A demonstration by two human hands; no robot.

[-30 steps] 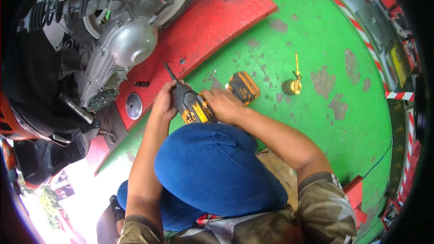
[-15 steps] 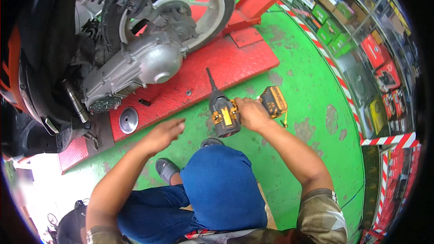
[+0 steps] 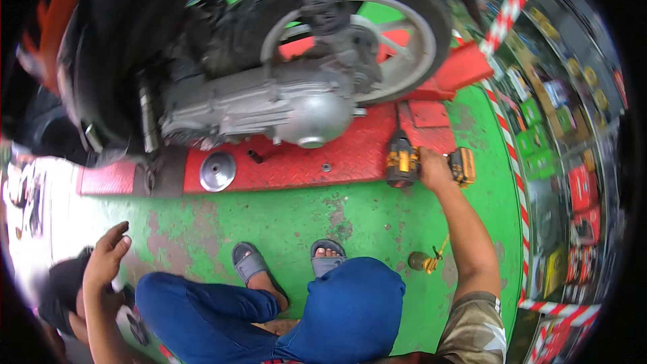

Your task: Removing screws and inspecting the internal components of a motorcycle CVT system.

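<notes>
1. Over on the red ramp (image 3: pixel 350 155) below the scooter's rear wheel (image 3: pixel 357 27), our right hand (image 3: pixel 435 170) is closed around the grip of a yellow-and-black cordless drill (image 3: pixel 404 160), whose nose points up toward the engine case (image 3: pixel 269 104).
2. We judge the drill to be fairly heavy and stiff, with much of its weight in the battery pack (image 3: pixel 462 166) at the foot of the handle, just right of our knuckles. That makes it bottom-heavy, so a hold on the handle close to the body looks safest to us.
3. Its rubbery grip should not slip readily, though oily fingers in a workshop could change that. The body is hard plastic and would likely survive a knock, but the bit at the nose is the thin part and we would not take hold there.
4. Our left hand (image 3: pixel 108 256) hangs loose and half open at the lower left, fingers relaxed and holding nothing, near a dark cap (image 3: pixel 64 286) on the floor and well apart from the drill.
5. Nearby things we see: a round silver cover (image 3: pixel 217 171) lying on the ramp, a small bolt (image 3: pixel 326 168) beside it, and a brass-coloured oil can (image 3: pixel 424 261) on the green floor (image 3: pixel 283 216) by our right forearm.
</notes>
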